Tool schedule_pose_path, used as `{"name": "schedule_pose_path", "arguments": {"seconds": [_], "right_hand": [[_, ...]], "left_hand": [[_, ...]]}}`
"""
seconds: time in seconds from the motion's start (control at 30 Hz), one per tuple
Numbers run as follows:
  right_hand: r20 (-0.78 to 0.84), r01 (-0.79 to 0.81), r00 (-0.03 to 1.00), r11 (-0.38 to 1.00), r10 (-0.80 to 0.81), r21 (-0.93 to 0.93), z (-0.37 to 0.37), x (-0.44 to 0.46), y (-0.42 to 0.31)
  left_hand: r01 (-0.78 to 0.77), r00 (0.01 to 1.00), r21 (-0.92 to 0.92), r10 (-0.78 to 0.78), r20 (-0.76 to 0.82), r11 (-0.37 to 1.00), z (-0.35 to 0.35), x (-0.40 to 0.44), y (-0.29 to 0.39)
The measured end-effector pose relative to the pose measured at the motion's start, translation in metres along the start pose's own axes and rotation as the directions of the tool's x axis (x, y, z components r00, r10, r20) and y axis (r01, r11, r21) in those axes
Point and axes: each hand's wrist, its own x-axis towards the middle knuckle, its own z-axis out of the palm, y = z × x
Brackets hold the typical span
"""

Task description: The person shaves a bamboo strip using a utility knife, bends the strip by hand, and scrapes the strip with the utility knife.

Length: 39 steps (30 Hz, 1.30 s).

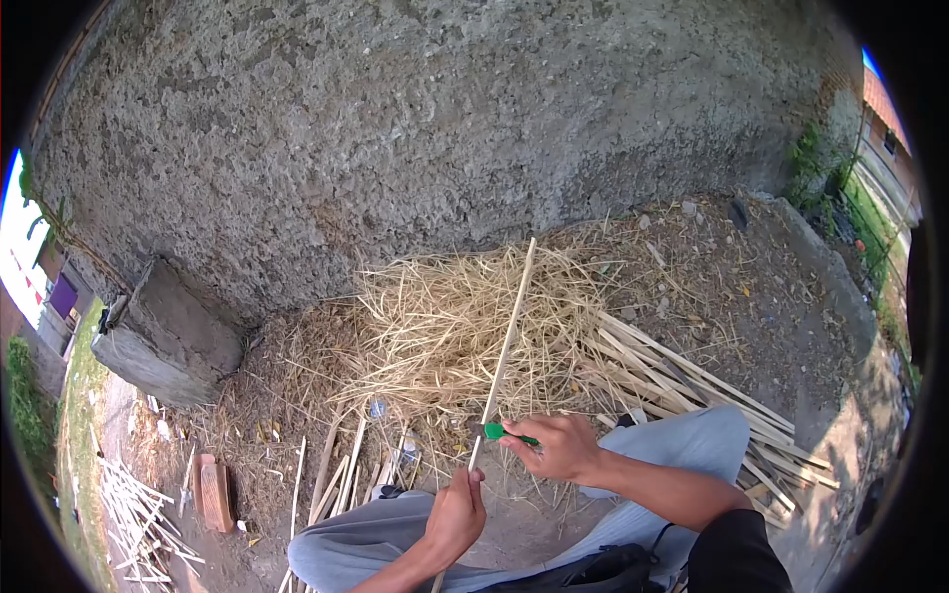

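My left hand (455, 516) is closed around the lower part of a long, pale bamboo strip (512, 331). The strip slants up and away from me, its far end over a heap of shavings (425, 321). In my closed right hand (559, 447) is a green-handled knife (499, 431). Its short dark blade meets the strip just above my left hand; most of the handle is hidden by my fingers. Both hands are between my bent knees, in front of the shavings.
Split strips (682, 371) lie stacked at right, with more strips (341, 474) by my left knee. Thin white sticks (143, 524) lie scattered at far left near a reddish brick (214, 494). A concrete block (173, 336) stands against the rough wall (445, 119).
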Motion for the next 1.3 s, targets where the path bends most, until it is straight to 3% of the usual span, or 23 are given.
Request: {"name": "schedule_pose_path", "arguments": {"seconds": [0.17, 0.23, 0.27, 0.33, 0.37, 0.4, 0.47, 0.5, 0.6, 0.73, 0.8, 0.93, 1.07, 1.2, 1.3], "right_hand": [[0.041, -0.047, 0.998, 0.998, 0.049, -0.036, 0.002, 0.001, -0.003], [-0.017, -0.034, 0.999, 0.998, 0.035, 0.054, 0.005, 0.001, 0.005], [-0.013, -0.033, 0.999, 0.998, 0.034, 0.055, 0.005, 0.000, 0.005], [0.067, -0.097, 0.994, 0.989, 0.091, 0.108, 0.006, -0.003, 0.003], [0.077, -0.094, 0.993, 0.990, 0.086, 0.109, 0.008, -0.005, 0.002], [0.085, -0.107, 0.992, 0.980, 0.093, 0.167, 0.012, -0.008, 0.001], [0.097, -0.121, 0.990, 0.967, 0.102, 0.225, 0.016, -0.010, 0.001], [0.085, -0.103, 0.993, 0.969, 0.086, 0.224, 0.017, -0.011, 0.001], [0.078, -0.127, 0.991, 0.964, 0.111, 0.233, 0.018, -0.011, 0.003], [0.122, -0.289, 0.957, 0.910, 0.264, 0.298, 0.015, -0.008, 0.006], [0.104, -0.269, 0.963, 0.912, 0.249, 0.309, 0.015, -0.008, 0.007], [0.083, -0.253, 0.967, 0.908, 0.239, 0.334, 0.018, -0.011, 0.012], [0.084, -0.253, 0.967, 0.907, 0.239, 0.336, 0.020, -0.013, 0.013], [0.078, -0.127, 0.991, 0.955, 0.109, 0.269, 0.028, -0.020, 0.012], [0.086, -0.081, 0.994, 0.964, 0.061, 0.253, 0.036, -0.025, 0.010]], "left_hand": [[0.100, 0.995, 0.090, -0.099, -0.016, 0.991, 0.005, -0.001, -0.003], [-0.074, 0.986, -0.094, 0.058, -0.157, 0.993, 0.008, 0.001, -0.012], [-0.070, 0.986, -0.097, 0.055, -0.158, 0.993, 0.010, 0.004, -0.019], [-0.038, 0.998, -0.528, 0.002, -0.069, 0.848, 0.012, 0.010, -0.031], [0.063, 0.998, -0.676, -0.045, 0.044, 0.734, 0.009, 0.012, -0.032], [0.067, 0.998, -0.680, -0.053, 0.041, 0.731, 0.007, 0.013, -0.032], [0.397, 0.917, -0.793, -0.167, 0.362, 0.462, -0.008, 0.014, -0.019], [0.475, 0.875, -0.772, -0.138, 0.463, 0.422, -0.007, 0.016, -0.022], [0.559, 0.824, -0.761, -0.120, 0.553, 0.329, -0.011, 0.015, -0.028], [0.572, 0.811, -0.785, -0.022, 0.585, 0.238, -0.001, 0.021, -0.049], [0.562, 0.811, -0.814, 0.097, 0.577, 0.147, -0.003, 0.023, -0.044], [0.580, 0.804, -0.805, 0.071, 0.590, 0.127, -0.014, 0.027, -0.030], [0.553, 0.833, -0.822, -0.063, 0.550, 0.137, -0.012, 0.030, -0.037], [0.531, 0.846, -0.832, -0.160, 0.509, 0.163, -0.006, 0.036, -0.048], [0.509, 0.861, -0.850, -0.084, 0.502, 0.133, -0.004, 0.035, -0.045]]}}
